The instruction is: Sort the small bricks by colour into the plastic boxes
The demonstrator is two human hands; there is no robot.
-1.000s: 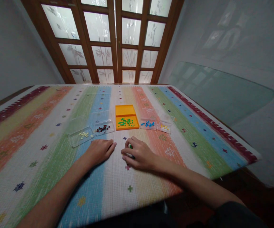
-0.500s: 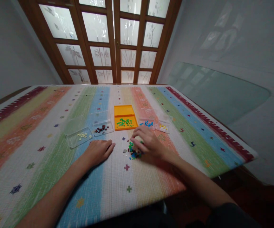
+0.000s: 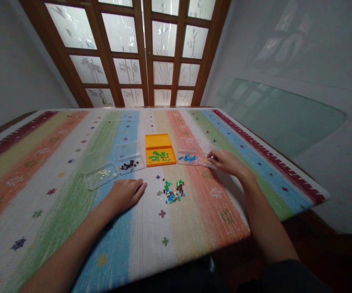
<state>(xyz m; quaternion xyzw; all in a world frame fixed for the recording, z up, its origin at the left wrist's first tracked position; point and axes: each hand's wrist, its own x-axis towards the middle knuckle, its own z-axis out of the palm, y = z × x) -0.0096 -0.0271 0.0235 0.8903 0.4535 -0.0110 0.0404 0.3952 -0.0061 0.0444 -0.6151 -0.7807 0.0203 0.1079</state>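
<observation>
My left hand (image 3: 124, 194) lies flat on the striped tablecloth, fingers stretched out, holding nothing. A small heap of mixed coloured pieces (image 3: 172, 192) lies just to its right. My right hand (image 3: 225, 161) reaches to the far right, its fingertips pinched over the clear box with yellow pieces (image 3: 207, 162); whether they hold a piece is too small to make out. Beside that box stand the clear box with blue pieces (image 3: 188, 158), the orange box with green pieces (image 3: 160, 156), the clear box with dark red pieces (image 3: 130, 165) and the clear box with pale pieces (image 3: 101, 176).
The striped cloth covers the table (image 3: 41, 171), whose right edge (image 3: 286, 171) runs close to my right arm. A wooden door with frosted glass panes (image 3: 139, 53) stands behind the table. A glass sheet (image 3: 273, 114) leans at the right wall.
My right hand has lifted off the heap of coloured pieces and moved forward and right to the box with yellow pieces, uncovering the heap. My left hand has stayed put.
</observation>
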